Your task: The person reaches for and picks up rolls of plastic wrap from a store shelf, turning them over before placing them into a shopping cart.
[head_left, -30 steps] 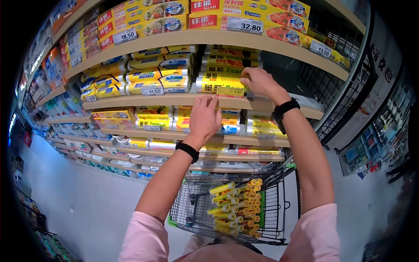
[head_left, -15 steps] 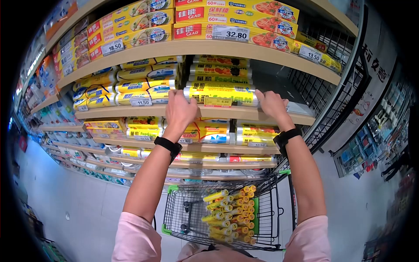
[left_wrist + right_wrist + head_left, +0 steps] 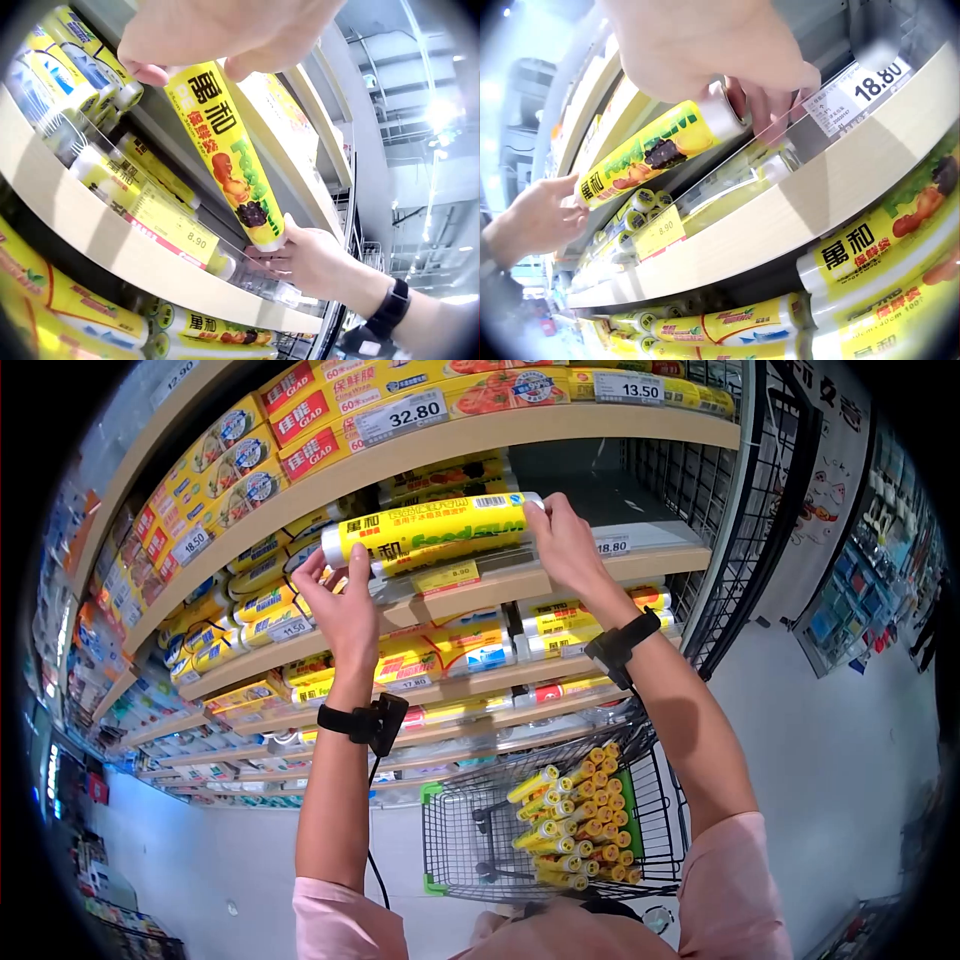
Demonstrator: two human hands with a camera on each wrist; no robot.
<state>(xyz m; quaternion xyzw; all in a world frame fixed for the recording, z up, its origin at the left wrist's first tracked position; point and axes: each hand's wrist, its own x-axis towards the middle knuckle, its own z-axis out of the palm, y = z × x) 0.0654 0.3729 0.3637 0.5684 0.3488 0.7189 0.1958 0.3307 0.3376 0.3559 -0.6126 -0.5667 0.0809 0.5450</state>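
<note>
You hold a yellow cling-wrap roll (image 3: pixel 430 530) level, in the air just above the front edge of the wooden shelf (image 3: pixel 650 563). Your left hand (image 3: pixel 345 605) has its fingers curled round the roll's left end; your right hand (image 3: pixel 560 545) pinches its silver right end. A price tag (image 3: pixel 447 578) reading 8.90 sits directly beneath. Lower down, a wire cart (image 3: pixel 450 840) carries more yellow rolls (image 3: pixel 570 820)

Shop aisle | upper frame: tan wooden shelves (image 3: pixel 560 432) in tiers (price tags (image 3: pixel 402 417) on edges) | right: black wire grid panel (image 3: pixel 735 490) | lower corners: pale grey floor (image 3: pixel 840 740) | left wrist view, upper right: bright ceiling lights (image 3: pixel 439 112)
</note>
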